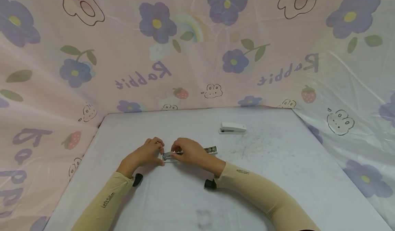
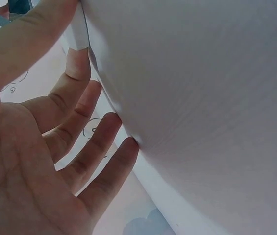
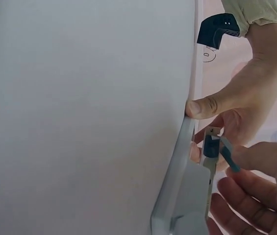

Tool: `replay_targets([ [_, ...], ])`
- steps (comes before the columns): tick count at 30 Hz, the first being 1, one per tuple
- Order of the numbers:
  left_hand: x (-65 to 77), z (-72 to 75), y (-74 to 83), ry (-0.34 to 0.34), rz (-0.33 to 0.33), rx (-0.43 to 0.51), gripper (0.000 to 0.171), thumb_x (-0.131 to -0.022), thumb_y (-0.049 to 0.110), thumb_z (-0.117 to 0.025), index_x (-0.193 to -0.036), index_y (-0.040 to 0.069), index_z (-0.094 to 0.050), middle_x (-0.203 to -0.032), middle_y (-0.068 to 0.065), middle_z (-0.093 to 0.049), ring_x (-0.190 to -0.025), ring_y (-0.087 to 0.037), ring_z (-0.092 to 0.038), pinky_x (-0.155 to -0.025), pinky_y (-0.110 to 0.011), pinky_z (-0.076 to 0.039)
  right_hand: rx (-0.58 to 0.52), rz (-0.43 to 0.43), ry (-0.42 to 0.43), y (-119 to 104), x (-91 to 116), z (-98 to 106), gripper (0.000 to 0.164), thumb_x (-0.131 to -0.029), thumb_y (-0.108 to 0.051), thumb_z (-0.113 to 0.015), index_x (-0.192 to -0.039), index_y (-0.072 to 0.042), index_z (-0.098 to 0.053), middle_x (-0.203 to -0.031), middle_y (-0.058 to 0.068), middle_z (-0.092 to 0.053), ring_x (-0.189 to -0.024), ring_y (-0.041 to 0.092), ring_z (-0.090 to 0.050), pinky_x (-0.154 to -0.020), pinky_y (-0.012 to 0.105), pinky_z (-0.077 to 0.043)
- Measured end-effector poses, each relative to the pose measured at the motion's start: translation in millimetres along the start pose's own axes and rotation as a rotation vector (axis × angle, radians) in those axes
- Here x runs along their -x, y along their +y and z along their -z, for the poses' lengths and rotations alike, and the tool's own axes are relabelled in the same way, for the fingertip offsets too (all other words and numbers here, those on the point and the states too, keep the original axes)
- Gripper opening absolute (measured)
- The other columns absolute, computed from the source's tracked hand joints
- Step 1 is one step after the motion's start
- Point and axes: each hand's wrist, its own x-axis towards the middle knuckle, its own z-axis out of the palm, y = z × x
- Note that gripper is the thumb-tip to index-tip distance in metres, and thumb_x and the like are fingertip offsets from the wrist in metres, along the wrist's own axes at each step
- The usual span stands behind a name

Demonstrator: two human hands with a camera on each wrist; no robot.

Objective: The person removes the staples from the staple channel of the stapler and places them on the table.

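A white stapler (image 1: 211, 150) lies opened out on the table, its metal inside showing at the right end. My left hand (image 1: 147, 153) holds the stapler's left end, thumb on the near side and fingers on the far side. In the left wrist view, its index finger (image 2: 77, 66) meets the white edge while the other fingers are spread. My right hand (image 1: 189, 151) is bent over the middle of the stapler. In the right wrist view, its thumb and finger pinch a small bluish metallic strip (image 3: 229, 155) beside the stapler's metal rail; I cannot tell its exact kind.
A second white stapler (image 1: 232, 128), closed, stands farther back to the right on the white table (image 1: 277, 162). A patterned curtain (image 1: 197, 52) with flowers and rabbits encloses the table's back and sides. Black wrist cameras (image 1: 210, 184) hang under both forearms.
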Motion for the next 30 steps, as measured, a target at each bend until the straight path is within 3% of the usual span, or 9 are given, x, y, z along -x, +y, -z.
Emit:
replay_targets([
  [15,-0.9,-3.5,-4.7,0.012,-0.017,-0.002,0.035,-0.086,0.031,-0.093,-0.099,0.015,-0.066,-0.147,-0.012,-0.051,-0.136,-0.042,-0.044,-0.108,-0.060,-0.047,-0.091,0.072,0.013,-1,17,7,0.014,-0.100,-0.018,-0.080,-0.109,-0.009,-0.075,-0.101,-0.002,-0.071,-0.091,0.007,-0.067,-0.082,0.021,-0.056],
  [30,0.0,-3.3,-4.3,0.013,-0.028,0.013,0.034,-0.086,0.029,-0.093,-0.098,0.014,-0.066,-0.146,-0.012,-0.052,-0.138,-0.044,-0.043,-0.106,-0.060,-0.048,-0.081,0.081,0.005,-3,40,5,0.015,-0.100,-0.019,-0.080,-0.109,-0.010,-0.075,-0.101,-0.002,-0.073,-0.089,0.007,-0.065,-0.080,0.022,-0.056],
])
